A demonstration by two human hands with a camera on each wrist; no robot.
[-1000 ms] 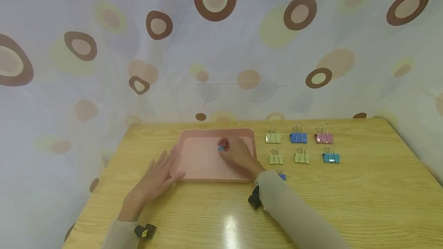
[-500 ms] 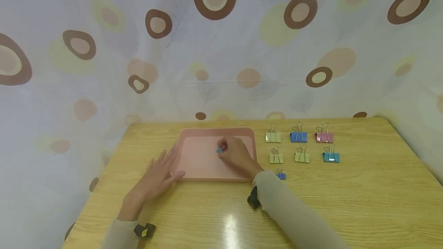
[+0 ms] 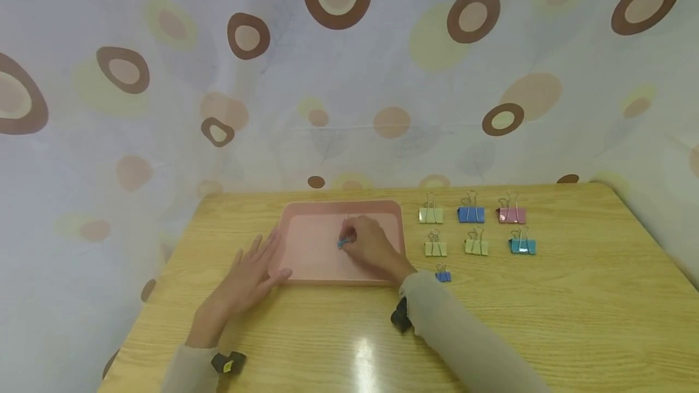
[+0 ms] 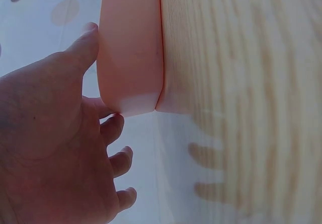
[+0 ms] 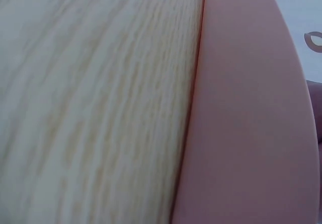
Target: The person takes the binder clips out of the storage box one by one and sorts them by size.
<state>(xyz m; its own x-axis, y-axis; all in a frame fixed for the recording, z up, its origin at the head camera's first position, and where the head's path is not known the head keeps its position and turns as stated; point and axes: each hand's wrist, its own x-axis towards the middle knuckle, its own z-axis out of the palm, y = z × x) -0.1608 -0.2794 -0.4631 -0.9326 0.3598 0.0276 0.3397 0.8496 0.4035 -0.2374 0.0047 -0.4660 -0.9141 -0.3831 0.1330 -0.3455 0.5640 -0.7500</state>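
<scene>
A pink tray lies on the wooden table. Inside it, right of the middle, my right hand pinches a small blue binder clip between thumb and fingertips; part of the clip is hidden by the fingers. My left hand rests at the tray's left end with its fingers spread. In the left wrist view, the left thumb and fingertips lie against the tray's rim at a corner. The right wrist view shows mostly the tray's outer wall, with a dark sliver of the hand at the right edge.
Right of the tray, binder clips stand in rows: pale yellow, blue and pink at the back. Two smaller yellow-green ones and a teal one come before them. A small blue clip sits nearest.
My right hand has shifted slightly left and turned the small blue clip, lowering it a little within the tray. The left hand has stayed in place.
</scene>
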